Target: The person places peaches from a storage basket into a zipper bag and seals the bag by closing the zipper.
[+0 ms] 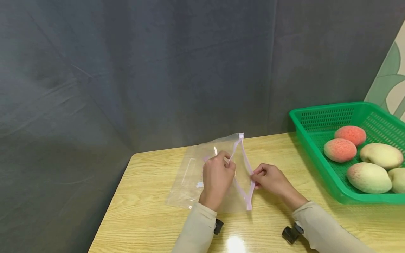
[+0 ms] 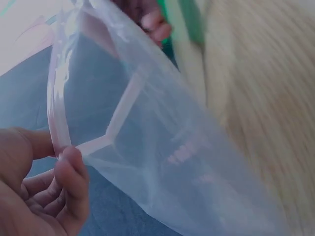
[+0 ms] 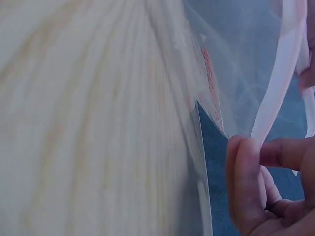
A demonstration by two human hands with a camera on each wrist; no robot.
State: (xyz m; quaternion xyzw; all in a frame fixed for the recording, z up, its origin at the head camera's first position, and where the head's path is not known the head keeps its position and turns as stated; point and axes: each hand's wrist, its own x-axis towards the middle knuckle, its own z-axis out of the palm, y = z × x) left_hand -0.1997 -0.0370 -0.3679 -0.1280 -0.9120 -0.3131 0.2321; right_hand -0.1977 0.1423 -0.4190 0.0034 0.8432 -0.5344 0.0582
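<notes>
A clear plastic zip bag (image 1: 193, 172) with a pale pink zip strip along its mouth is held over the wooden table, its mouth spread apart to the right. My left hand (image 1: 219, 175) pinches one edge of the mouth between thumb and fingers. Opposite it, my right hand (image 1: 270, 179) pinches the other edge. In the left wrist view the bag (image 2: 162, 147) hangs from the thumb and forefinger, its strip bent at an angle. The right wrist view has the strip (image 3: 275, 93) running up from the pinching fingertips. Small printed marks show on the bag's side.
A green plastic basket (image 1: 319, 172) stands on the right of the table (image 1: 142, 196), holding several peaches and mango-like fruits, two of them reddish peaches (image 1: 340, 150). A dark grey cloth (image 1: 190, 70) hangs behind the table and past its left edge.
</notes>
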